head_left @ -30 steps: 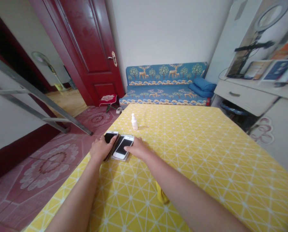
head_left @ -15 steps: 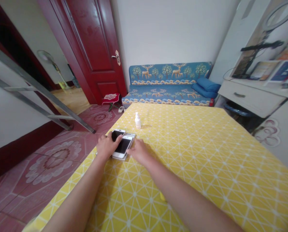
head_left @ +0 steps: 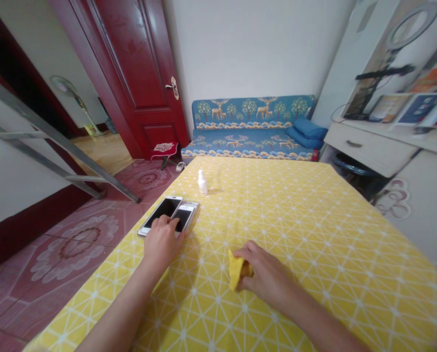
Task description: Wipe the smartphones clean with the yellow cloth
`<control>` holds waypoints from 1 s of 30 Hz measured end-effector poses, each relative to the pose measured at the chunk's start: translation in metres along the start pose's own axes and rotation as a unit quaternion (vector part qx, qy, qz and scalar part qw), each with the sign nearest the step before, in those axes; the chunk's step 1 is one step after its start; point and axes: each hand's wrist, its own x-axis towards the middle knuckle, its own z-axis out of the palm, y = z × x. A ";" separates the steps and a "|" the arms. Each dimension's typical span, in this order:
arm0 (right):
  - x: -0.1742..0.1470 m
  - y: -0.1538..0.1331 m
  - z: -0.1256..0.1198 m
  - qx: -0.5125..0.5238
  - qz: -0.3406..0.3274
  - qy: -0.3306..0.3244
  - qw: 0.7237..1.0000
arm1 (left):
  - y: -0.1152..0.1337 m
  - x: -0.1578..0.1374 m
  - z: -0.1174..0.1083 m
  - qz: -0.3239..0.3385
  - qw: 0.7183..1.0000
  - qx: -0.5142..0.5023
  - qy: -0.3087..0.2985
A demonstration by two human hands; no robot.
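My left hand (head_left: 163, 239) is closed at the near end of a small white smartphone (head_left: 184, 215), its fingers bent over the dark screen and its thumb by the right edge. A larger white smartphone (head_left: 164, 209) lies flat just left of it, partly behind my fingers. Beneath the small phone shows the edge of another flat, pale device (head_left: 194, 207). Farther right, my right hand (head_left: 257, 266) pinches a folded yellow cloth (head_left: 235, 270) between thumb and fingers, low over the table. A white spray bottle (head_left: 203, 184) stands upright beyond the phones.
A yellow cloth with white lines covers the table (head_left: 295, 220). Behind it is a blue patterned sofa (head_left: 253, 137). A metal ladder (head_left: 75, 151) leans at the left near a red door (head_left: 138, 63). A white desk (head_left: 372, 151) stands to the right.
My right hand has left the phones, moved right and nearer, and taken the yellow cloth. The larger phone now lies farther left, and my left hand has shifted to the small phone's near end.
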 end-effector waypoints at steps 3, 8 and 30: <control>0.010 0.014 0.011 0.028 0.023 0.083 0.996 | 0.010 -0.005 0.001 0.045 0.998 -0.048 -0.024; 0.020 0.040 0.008 0.130 0.057 0.215 0.966 | 0.019 -0.018 0.006 0.097 0.993 -0.056 0.019; 0.022 0.048 0.009 0.149 0.046 0.211 0.965 | 0.039 -0.055 0.011 0.192 0.962 -0.194 0.029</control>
